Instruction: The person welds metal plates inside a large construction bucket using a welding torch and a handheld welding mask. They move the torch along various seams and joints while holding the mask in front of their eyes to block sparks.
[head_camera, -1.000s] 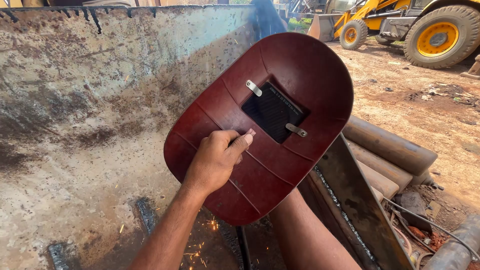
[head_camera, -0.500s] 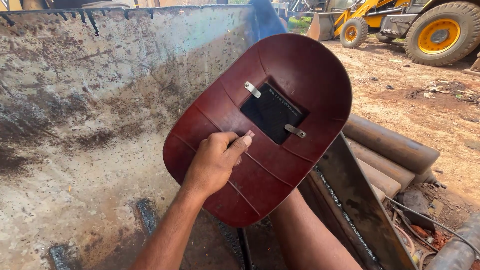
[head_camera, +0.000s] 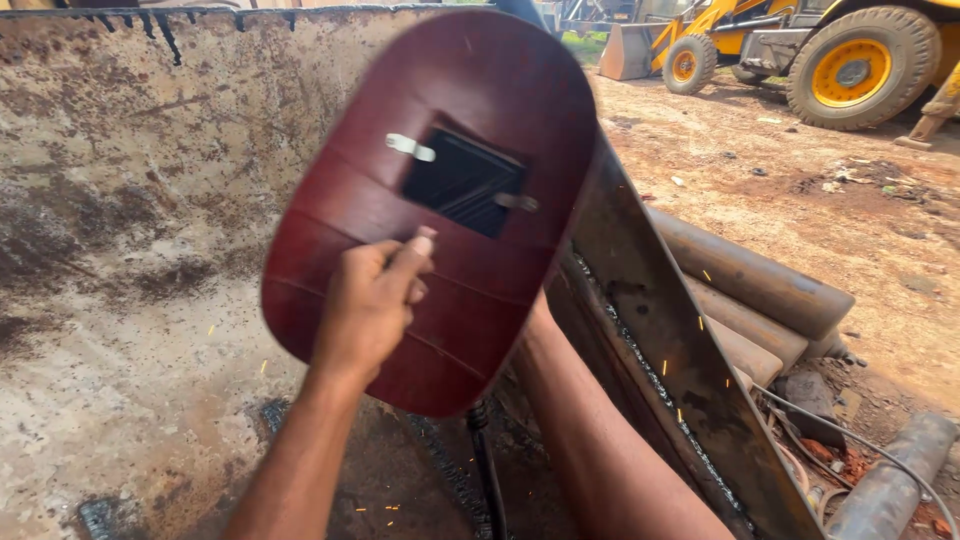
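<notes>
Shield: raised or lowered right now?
Raised: the left hand holds the dark red welding shield up, tilted, covering the work and the right hand.

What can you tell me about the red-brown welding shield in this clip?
The welding shield is a dark red-brown oval plate, seemingly of stiff fibreboard, with faint creases across it. A dark rectangular viewing window sits near its top, held by two small metal clips. It is tilted, top leaning right, slightly blurred, raised before a rusty steel wall. The left hand grips its near face; the right hand is hidden behind it.

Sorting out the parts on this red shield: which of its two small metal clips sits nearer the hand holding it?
The lighter clip at the dark window's upper left edge; the other clip sits at the window's right edge, farther from the left hand.
</notes>
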